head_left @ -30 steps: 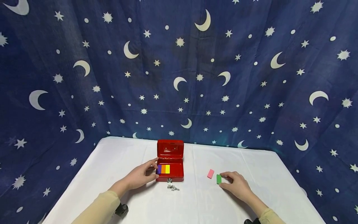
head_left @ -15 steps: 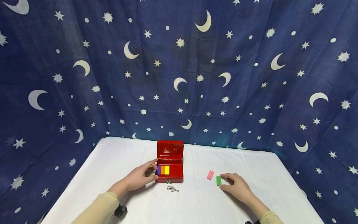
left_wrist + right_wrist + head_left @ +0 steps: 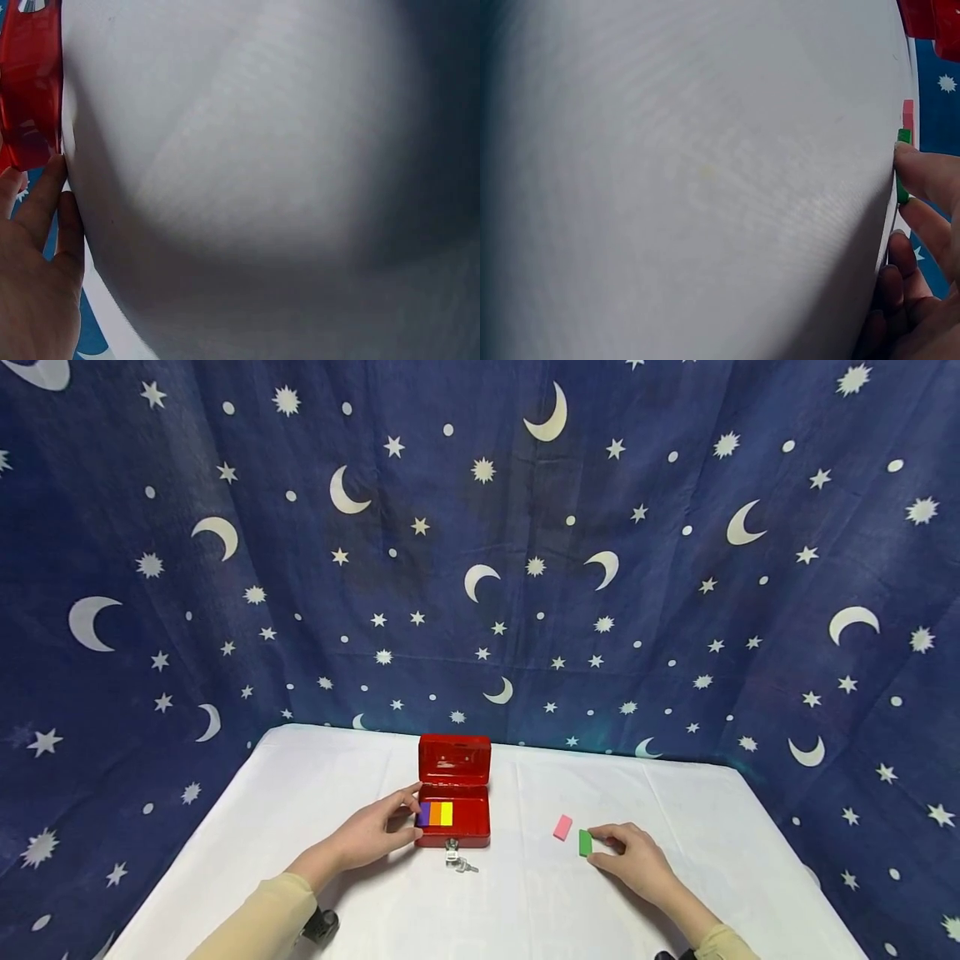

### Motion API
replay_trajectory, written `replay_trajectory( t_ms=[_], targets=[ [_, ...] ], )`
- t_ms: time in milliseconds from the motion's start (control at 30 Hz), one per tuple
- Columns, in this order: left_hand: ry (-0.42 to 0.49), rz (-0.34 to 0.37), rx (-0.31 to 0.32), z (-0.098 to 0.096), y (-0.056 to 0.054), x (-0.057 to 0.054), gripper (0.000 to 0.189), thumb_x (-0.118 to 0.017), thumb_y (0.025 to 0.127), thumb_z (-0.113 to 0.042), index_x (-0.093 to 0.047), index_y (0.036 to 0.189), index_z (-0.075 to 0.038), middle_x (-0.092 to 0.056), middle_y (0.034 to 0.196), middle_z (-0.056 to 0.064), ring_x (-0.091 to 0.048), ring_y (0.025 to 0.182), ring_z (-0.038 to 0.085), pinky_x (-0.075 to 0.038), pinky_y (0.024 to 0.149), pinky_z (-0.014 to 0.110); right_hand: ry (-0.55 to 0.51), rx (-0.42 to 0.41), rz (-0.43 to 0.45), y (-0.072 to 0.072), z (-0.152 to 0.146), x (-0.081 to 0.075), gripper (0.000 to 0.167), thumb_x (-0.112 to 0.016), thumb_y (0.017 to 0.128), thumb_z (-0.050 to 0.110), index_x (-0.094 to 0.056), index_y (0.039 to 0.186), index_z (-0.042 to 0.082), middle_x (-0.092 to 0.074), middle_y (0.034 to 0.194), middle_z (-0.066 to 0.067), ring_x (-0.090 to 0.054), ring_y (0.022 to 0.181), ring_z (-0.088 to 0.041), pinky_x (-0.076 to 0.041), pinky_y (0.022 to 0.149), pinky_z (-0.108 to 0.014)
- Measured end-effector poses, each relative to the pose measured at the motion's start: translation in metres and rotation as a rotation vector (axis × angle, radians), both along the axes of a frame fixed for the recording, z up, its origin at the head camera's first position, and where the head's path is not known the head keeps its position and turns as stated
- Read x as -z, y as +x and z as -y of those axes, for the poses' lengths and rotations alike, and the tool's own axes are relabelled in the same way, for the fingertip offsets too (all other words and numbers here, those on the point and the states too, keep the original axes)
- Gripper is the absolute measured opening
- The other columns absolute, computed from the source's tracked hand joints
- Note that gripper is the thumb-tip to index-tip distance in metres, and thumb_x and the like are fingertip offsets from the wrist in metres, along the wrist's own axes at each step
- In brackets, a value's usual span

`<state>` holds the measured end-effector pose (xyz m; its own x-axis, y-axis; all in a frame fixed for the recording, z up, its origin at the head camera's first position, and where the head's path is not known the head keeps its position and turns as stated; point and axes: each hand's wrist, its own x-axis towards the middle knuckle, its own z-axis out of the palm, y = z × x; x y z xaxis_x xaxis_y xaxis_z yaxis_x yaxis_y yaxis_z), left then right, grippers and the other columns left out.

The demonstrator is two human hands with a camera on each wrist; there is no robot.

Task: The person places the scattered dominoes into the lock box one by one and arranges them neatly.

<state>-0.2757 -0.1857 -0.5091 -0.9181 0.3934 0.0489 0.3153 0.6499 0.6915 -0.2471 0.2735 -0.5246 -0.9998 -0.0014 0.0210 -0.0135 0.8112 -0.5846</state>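
Note:
A red metal cash box [image 3: 472, 817] stands with its lid up in the head view. Purple [image 3: 425, 813], orange [image 3: 436, 813] and yellow [image 3: 447, 813] blocks lie side by side at its left end. My left hand [image 3: 367, 837] holds that end, thumb by the front corner and fingers by the back one. Right of the box, my right hand [image 3: 637, 862] pinches a small green block [image 3: 585, 843] between thumb and fingers, low at the table. A pink block [image 3: 563, 827] lies just left of it. Both wrist views show mostly blurred white cloth.
A small key set [image 3: 467, 866] hangs from the lock at the box's front and lies on the white tablecloth [image 3: 525, 910]. Behind the table hangs a dark blue curtain [image 3: 420, 677] with moons and stars.
Hands, box and blocks hold the same places relative to one another. Only the head view shifts very slightly.

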Motion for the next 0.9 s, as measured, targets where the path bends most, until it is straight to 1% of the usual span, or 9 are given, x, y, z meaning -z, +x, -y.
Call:
replay_trajectory(
  t_ms=[167,333,467,567,700,900],
  targets=[
    [-0.005,0.002,0.006,0.0014,0.0028,0.0015,0.025,-0.073,0.093,-0.043,-0.054,0.106,-0.032,-0.039,0.162,-0.008,-0.05,0.139,0.023,-0.037,0.112,0.061,-0.023,-0.017,-0.006,0.0033,0.0007,0.002,0.045,-0.089,0.078,0.034,-0.076,0.117,0.017,-0.062,0.098,0.005,-0.055,0.088,-0.012,-0.05,0.081,-0.035],
    [-0.017,0.008,-0.001,0.0015,0.0026,0.0024,0.025,-0.073,0.092,-0.043,-0.055,0.106,-0.032,-0.039,0.162,-0.008,-0.05,0.139,0.023,-0.037,0.112,0.06,-0.018,-0.018,-0.002,0.003,0.0026,0.0028,0.044,-0.09,0.078,0.032,-0.076,0.117,0.016,-0.061,0.096,0.005,-0.054,0.086,-0.012,-0.05,0.079,-0.035],
    [-0.011,0.009,-0.001,0.001,0.0007,0.0021,0.026,-0.074,0.092,-0.041,-0.056,0.107,-0.031,-0.039,0.161,-0.008,-0.049,0.139,0.024,-0.036,0.112,0.06,-0.011,-0.025,-0.008,0.0019,0.003,0.0009,0.044,-0.089,0.079,0.031,-0.076,0.118,0.015,-0.061,0.096,0.004,-0.053,0.085,-0.013,-0.049,0.077,-0.035],
    [-0.002,-0.003,0.013,-0.0003,-0.0017,0.0023,0.026,-0.074,0.093,-0.04,-0.056,0.107,-0.03,-0.039,0.162,-0.008,-0.05,0.139,0.023,-0.036,0.113,0.058,-0.002,-0.022,-0.018,0.0014,0.001,0.0,0.042,-0.089,0.079,0.029,-0.076,0.117,0.015,-0.061,0.095,0.004,-0.053,0.084,-0.012,-0.049,0.077,-0.035],
    [-0.012,-0.012,0.016,0.0,-0.0028,0.0017,0.025,-0.074,0.093,-0.041,-0.056,0.108,-0.031,-0.037,0.162,-0.009,-0.051,0.138,0.021,-0.037,0.113,0.057,0.002,-0.028,-0.025,-0.0001,-0.0006,-0.0004,0.041,-0.089,0.08,0.029,-0.077,0.117,0.016,-0.061,0.094,0.005,-0.053,0.084,-0.012,-0.049,0.077,-0.034],
    [-0.008,-0.004,0.016,0.0,-0.0044,-0.0025,0.025,-0.074,0.093,-0.041,-0.057,0.107,-0.03,-0.037,0.163,-0.008,-0.05,0.139,0.023,-0.037,0.113,0.059,0.002,-0.045,-0.044,-0.0029,-0.0011,-0.0029,0.041,-0.088,0.08,0.028,-0.077,0.118,0.015,-0.062,0.094,0.005,-0.053,0.084,-0.012,-0.049,0.077,-0.034]
  ],
)
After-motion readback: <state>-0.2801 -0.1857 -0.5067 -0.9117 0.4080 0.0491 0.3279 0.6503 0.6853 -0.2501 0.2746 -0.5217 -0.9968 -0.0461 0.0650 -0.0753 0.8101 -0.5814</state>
